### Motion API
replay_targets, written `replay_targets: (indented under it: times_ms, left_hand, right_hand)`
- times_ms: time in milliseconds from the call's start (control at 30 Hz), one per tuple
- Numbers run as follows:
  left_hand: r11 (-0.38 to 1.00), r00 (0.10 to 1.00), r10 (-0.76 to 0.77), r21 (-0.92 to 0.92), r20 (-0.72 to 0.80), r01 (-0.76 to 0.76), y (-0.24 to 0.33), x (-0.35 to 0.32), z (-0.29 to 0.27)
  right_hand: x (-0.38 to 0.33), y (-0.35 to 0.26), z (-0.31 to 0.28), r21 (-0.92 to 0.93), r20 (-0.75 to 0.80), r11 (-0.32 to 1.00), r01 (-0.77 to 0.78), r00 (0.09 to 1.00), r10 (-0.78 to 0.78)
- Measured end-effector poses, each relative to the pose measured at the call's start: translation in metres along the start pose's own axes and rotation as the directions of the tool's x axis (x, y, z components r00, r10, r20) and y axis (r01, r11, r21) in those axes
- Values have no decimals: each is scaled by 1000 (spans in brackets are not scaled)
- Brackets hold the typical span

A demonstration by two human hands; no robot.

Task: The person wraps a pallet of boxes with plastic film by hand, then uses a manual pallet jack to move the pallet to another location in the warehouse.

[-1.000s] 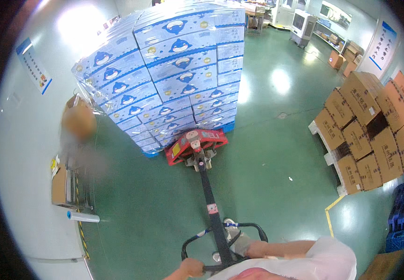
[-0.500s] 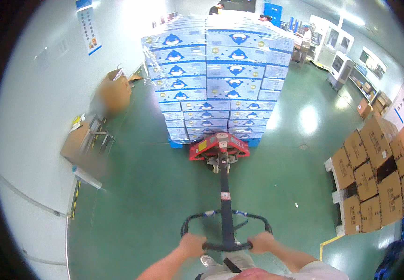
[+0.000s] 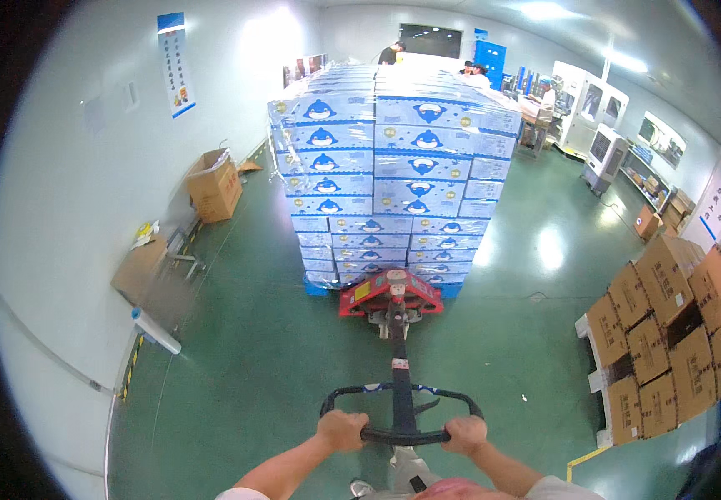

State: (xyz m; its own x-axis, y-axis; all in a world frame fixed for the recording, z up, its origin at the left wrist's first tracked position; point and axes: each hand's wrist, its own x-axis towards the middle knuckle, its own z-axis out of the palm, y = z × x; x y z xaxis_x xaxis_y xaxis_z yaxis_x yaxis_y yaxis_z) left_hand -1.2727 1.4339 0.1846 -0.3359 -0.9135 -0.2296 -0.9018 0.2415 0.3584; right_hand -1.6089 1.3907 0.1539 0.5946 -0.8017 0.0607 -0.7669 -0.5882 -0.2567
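Both of my hands grip the black loop handle (image 3: pixel 406 437) of a red pallet jack (image 3: pixel 392 293). My left hand (image 3: pixel 344 430) is wrapped round the handle's left corner, and my right hand (image 3: pixel 465 434) holds the right corner. A dark shaft (image 3: pixel 400 367) runs from the handle to the red body. Ahead, the jack's body stands against a blue pallet (image 3: pixel 320 289), its forks hidden beneath. On that pallet rises a tall stack of light-blue cartons (image 3: pixel 385 175) with whale drawings, wrapped in clear film.
At the right, brown cartons (image 3: pixel 649 346) are piled on a pale pallet (image 3: pixel 595 380). Along the left wall are an open brown box (image 3: pixel 215 187), a cart (image 3: pixel 179 265) and a film roll (image 3: pixel 156 331). An air cooler (image 3: pixel 603 158) and several people are farther back.
The carton stack and the jack's body sit lower in the picture, and more of the back wall shows. Both hands keep their grip on the handle.
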Motion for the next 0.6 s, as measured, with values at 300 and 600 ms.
replay_targets:
  times_ms: [300, 600]
  left_hand:
    - [997, 949, 74, -55, 306, -60, -10, -17, -11]
    - [998, 884, 14, -56, 467, 13, -23, -22, 78]
  right_hand:
    - [9, -18, -23, -12, 595, 998, 63, 802, -44]
    - [-9, 6, 45, 62, 591, 998, 12, 805, -47]
